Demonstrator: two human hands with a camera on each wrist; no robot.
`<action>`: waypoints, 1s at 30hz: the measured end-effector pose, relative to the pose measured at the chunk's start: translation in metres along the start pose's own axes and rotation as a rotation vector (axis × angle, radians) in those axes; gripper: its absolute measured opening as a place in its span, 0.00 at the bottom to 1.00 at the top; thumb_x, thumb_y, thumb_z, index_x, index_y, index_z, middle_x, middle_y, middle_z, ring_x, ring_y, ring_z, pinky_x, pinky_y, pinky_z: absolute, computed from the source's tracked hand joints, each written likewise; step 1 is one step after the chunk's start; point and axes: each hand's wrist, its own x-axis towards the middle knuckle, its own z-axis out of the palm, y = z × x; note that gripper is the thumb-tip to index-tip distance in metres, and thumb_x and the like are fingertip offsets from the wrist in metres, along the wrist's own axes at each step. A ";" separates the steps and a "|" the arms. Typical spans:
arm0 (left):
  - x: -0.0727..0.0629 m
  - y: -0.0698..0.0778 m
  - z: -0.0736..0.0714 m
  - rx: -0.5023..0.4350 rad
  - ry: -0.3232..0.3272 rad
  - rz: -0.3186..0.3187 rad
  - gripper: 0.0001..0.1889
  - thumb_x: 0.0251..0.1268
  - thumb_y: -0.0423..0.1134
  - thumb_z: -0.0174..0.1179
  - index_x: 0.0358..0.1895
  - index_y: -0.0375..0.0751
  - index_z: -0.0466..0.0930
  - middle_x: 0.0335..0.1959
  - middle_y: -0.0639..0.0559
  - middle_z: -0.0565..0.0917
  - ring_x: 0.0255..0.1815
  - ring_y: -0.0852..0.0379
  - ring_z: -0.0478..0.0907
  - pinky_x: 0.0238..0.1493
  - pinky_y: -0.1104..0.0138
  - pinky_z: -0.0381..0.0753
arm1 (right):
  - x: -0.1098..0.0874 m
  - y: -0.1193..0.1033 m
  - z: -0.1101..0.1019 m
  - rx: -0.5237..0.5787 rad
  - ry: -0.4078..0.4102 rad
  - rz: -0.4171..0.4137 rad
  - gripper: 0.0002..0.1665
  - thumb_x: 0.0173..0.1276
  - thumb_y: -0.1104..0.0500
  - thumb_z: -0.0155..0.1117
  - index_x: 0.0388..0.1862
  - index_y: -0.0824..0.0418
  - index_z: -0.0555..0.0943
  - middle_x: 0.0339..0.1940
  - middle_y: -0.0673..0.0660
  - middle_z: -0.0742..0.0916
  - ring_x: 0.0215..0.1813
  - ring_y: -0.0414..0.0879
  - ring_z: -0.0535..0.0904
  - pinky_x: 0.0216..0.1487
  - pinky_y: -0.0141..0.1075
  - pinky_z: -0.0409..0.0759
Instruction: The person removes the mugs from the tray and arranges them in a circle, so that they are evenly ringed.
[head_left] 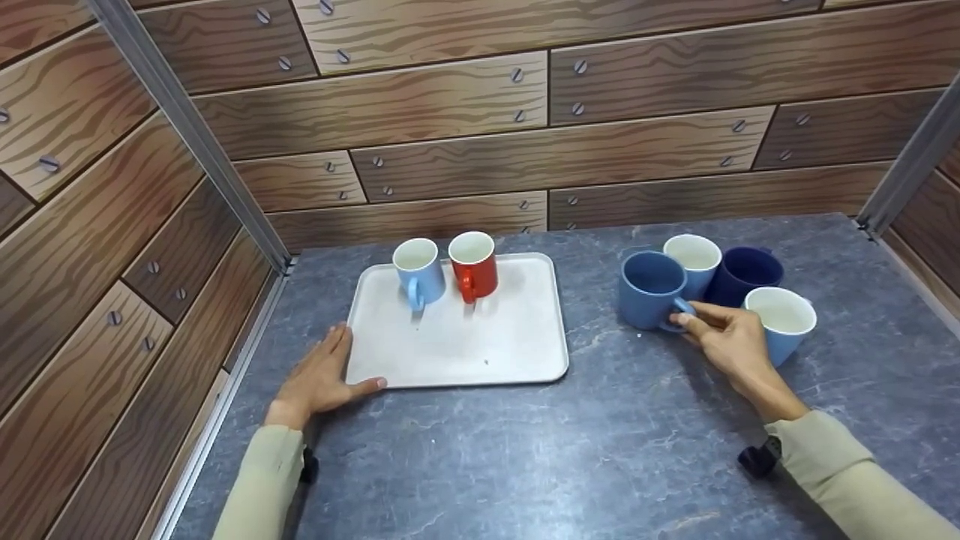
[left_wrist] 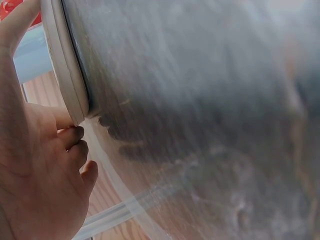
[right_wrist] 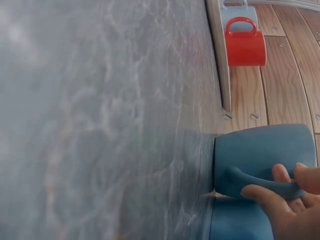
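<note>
My right hand point(head_left: 731, 341) pinches the handle of a medium-blue mug point(head_left: 646, 291), which stands upright on the table. In the right wrist view, thumb and fingers close round that mug's point(right_wrist: 265, 150) handle. Just behind and beside it are a light-blue mug point(head_left: 694, 259), a navy mug point(head_left: 742, 274) and another light-blue mug point(head_left: 781, 319). My left hand point(head_left: 319, 375) rests against the front left corner of a white tray point(head_left: 450, 349), fingers along its left side and thumb at its front rim. On the tray stand a light-blue mug point(head_left: 420, 274) and a red mug point(head_left: 474, 270).
The grey marbled tabletop point(head_left: 480, 457) extends in front of the tray and between it and the mug group. Wood-patterned walls point(head_left: 450, 172) close off the back and sides, with metal posts point(head_left: 187, 127) at the corners.
</note>
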 end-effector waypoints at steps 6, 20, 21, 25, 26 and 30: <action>0.000 0.000 0.000 -0.002 0.003 0.000 0.68 0.59 0.81 0.61 0.86 0.30 0.47 0.88 0.33 0.49 0.89 0.33 0.46 0.88 0.40 0.50 | 0.000 0.000 -0.001 -0.040 0.021 -0.031 0.26 0.77 0.67 0.67 0.69 0.79 0.77 0.44 0.48 0.94 0.43 0.24 0.87 0.50 0.24 0.88; 0.000 -0.001 0.002 -0.010 0.002 -0.007 0.69 0.57 0.82 0.61 0.86 0.31 0.47 0.89 0.34 0.48 0.89 0.34 0.45 0.88 0.41 0.49 | -0.005 -0.003 0.002 -0.255 0.144 -0.183 0.24 0.76 0.64 0.70 0.65 0.76 0.82 0.55 0.75 0.89 0.41 0.14 0.80 0.42 0.13 0.81; 0.000 -0.001 0.002 -0.008 -0.001 -0.010 0.69 0.57 0.82 0.61 0.87 0.32 0.47 0.89 0.34 0.48 0.90 0.35 0.45 0.88 0.42 0.49 | -0.007 -0.005 0.002 -0.271 0.160 -0.203 0.24 0.75 0.64 0.71 0.64 0.75 0.83 0.56 0.74 0.89 0.41 0.13 0.78 0.43 0.12 0.80; 0.001 -0.002 0.003 -0.007 -0.004 -0.011 0.70 0.57 0.83 0.61 0.87 0.32 0.46 0.89 0.34 0.48 0.90 0.35 0.44 0.88 0.42 0.48 | -0.010 -0.020 0.006 -0.294 0.228 -0.300 0.24 0.71 0.65 0.75 0.63 0.72 0.85 0.57 0.70 0.90 0.46 0.15 0.79 0.49 0.12 0.80; 0.001 -0.002 0.003 -0.006 -0.004 -0.011 0.70 0.57 0.83 0.61 0.87 0.32 0.46 0.89 0.35 0.48 0.90 0.35 0.44 0.88 0.42 0.48 | -0.010 -0.024 0.008 -0.287 0.237 -0.333 0.24 0.70 0.65 0.76 0.62 0.72 0.85 0.57 0.69 0.90 0.47 0.16 0.80 0.51 0.13 0.80; 0.002 -0.002 0.002 -0.008 -0.006 -0.013 0.70 0.57 0.83 0.60 0.87 0.32 0.46 0.89 0.35 0.47 0.90 0.35 0.44 0.88 0.42 0.48 | -0.010 -0.042 0.021 -0.261 0.247 -0.446 0.23 0.67 0.66 0.78 0.60 0.71 0.87 0.56 0.66 0.91 0.52 0.19 0.82 0.57 0.14 0.79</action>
